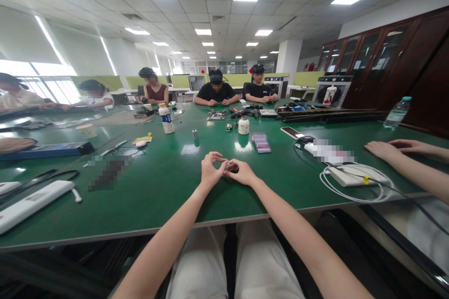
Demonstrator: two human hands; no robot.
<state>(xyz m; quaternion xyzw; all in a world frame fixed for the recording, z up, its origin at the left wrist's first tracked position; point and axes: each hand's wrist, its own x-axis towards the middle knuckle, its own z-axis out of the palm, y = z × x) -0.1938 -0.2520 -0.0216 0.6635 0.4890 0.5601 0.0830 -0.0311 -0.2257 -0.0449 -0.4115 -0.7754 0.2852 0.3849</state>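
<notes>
Just above the green table, my left hand and my right hand meet. Between their fingertips is a small metallic-looking part, mostly covered by the fingers, so its kind cannot be made out. Both hands are closed on it, thumbs toward each other. Beyond the left hand, a small silver cylinder stands upright. Past the right hand are a white jar and some small metal pieces beside it.
A blue-and-white bottle stands beyond my left hand. Phones, a white power strip, a coiled white cable and a water bottle lie or stand around. Another person's hands rest at right. Several people sit across the table.
</notes>
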